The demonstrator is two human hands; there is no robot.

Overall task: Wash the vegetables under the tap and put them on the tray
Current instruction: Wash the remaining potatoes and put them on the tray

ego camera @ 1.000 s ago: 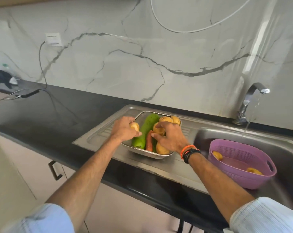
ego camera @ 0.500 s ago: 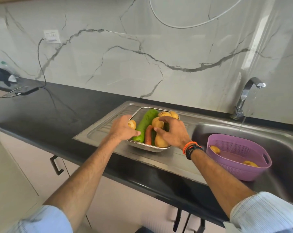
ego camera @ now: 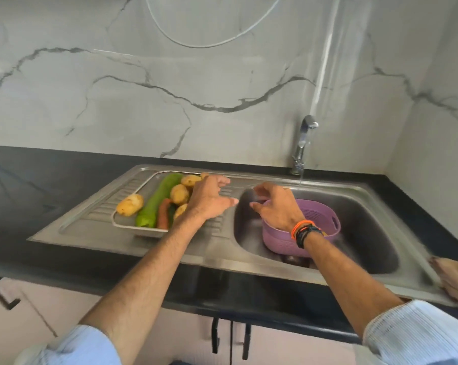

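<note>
Both hands have left the tray (ego camera: 133, 227) and shifted right. Left hand (ego camera: 208, 200) hovers spread over its right edge; right hand (ego camera: 278, 206), fingers loosely curled and holding nothing, is above the purple basket (ego camera: 288, 241) in the sink (ego camera: 367, 222). Vegetables (ego camera: 157, 204) lie in the tray, left of the basin.

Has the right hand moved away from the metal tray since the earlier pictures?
Yes. The right hand has left the tray and gone right, over the purple basket in the sink.
</note>
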